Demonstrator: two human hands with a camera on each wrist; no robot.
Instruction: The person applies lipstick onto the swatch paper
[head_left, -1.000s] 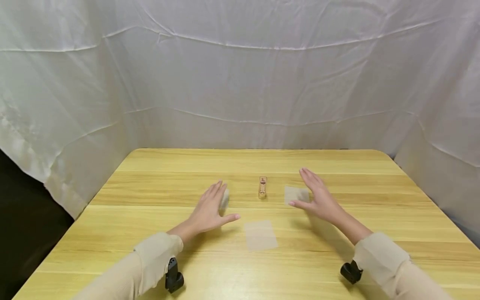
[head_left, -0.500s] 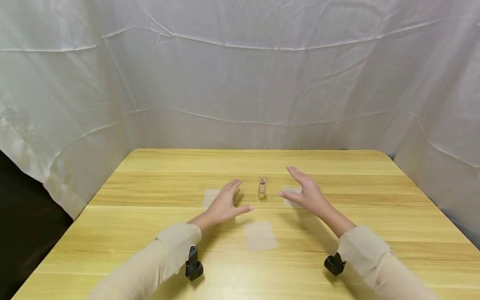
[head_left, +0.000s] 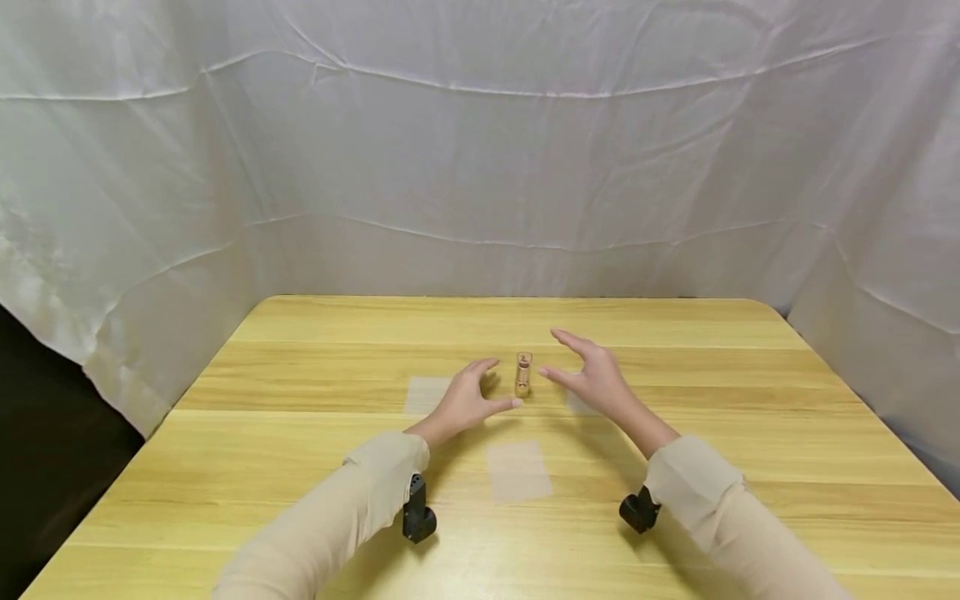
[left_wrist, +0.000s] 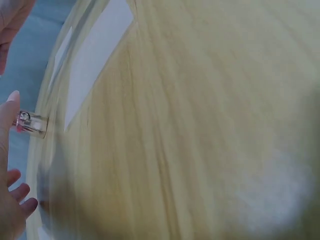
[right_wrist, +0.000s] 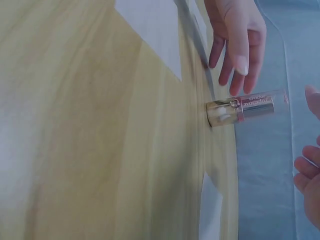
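Note:
A lipstick (head_left: pixel 522 377) with a gold base and clear cap stands upright on the wooden table, between both hands. To its left is the left hand (head_left: pixel 467 402), fingers loosely bent and thumb spread towards the base. The right hand (head_left: pixel 597 382) hovers on the other side, thumb and fingers apart. Neither hand grips anything. Small lettering shows on the lipstick (right_wrist: pixel 246 108) in the right wrist view, with the left hand (right_wrist: pixel 241 37) close to it. The left thumb covers part of the lipstick (left_wrist: pixel 35 125) in the left wrist view.
A pale square (head_left: pixel 519 472) lies flat on the table (head_left: pixel 300 467) in front of the lipstick. Another square (head_left: pixel 424 395) is left of it, and a third (head_left: pixel 581 403) is partly behind the right hand. A light curtain (head_left: pixel 480 167) hangs beyond the table's back edge.
Both hands have moved inward towards the lipstick, the left hand rightward and the right hand leftward. The gap between them has narrowed. The lipstick stands in the same place.

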